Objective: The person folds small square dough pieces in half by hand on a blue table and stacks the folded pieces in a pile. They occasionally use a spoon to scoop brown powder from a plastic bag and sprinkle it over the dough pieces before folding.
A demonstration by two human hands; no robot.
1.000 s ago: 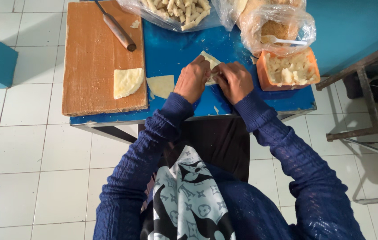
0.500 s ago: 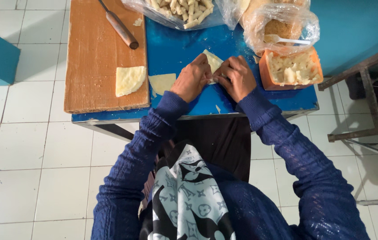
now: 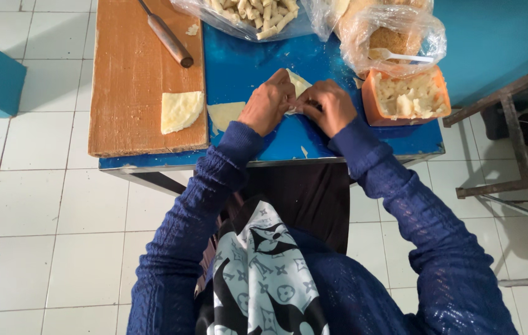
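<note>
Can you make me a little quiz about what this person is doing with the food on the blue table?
1. True or false: both hands rest on the same pale dough sheet on the blue table.
2. Where does the pale square dough sheet lie? A) on the wooden board B) in the orange tub C) on the floor
3. What lies at the top of the wooden board?

Key
1. True: the left hand and the right hand meet on it.
2. A
3. A wooden-handled tool, lying slantwise.
</note>
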